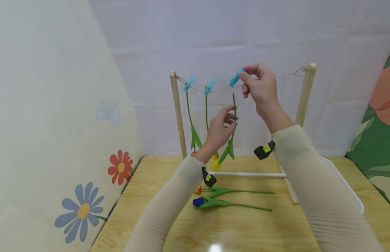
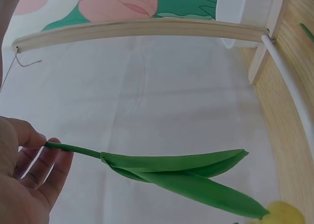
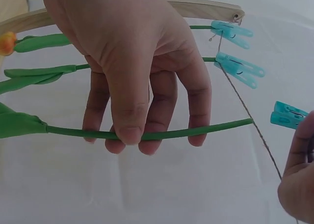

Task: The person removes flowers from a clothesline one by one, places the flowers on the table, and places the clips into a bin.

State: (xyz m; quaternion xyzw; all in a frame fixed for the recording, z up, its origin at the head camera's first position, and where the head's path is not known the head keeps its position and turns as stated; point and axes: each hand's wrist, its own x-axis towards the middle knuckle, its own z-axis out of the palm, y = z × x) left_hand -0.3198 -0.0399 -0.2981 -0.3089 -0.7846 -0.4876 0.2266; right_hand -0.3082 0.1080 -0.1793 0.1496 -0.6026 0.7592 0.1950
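My left hand pinches the green stem of an artificial tulip between thumb and fingers. This tulip hangs head down, its leaves below the hand and a yellow bloom at the bottom. In the right wrist view the stem's tip overlaps the string. Up and to the right, my right hand pinches a blue clothespin close above the string. Two more blue clothespins, one at the left end and one beside it, hold upside-down tulips by their stems.
The string runs between a left wooden post and a right wooden post, with a white rod low between them. On the table lie a blue tulip and an orange tulip. A white tray stands at the right.
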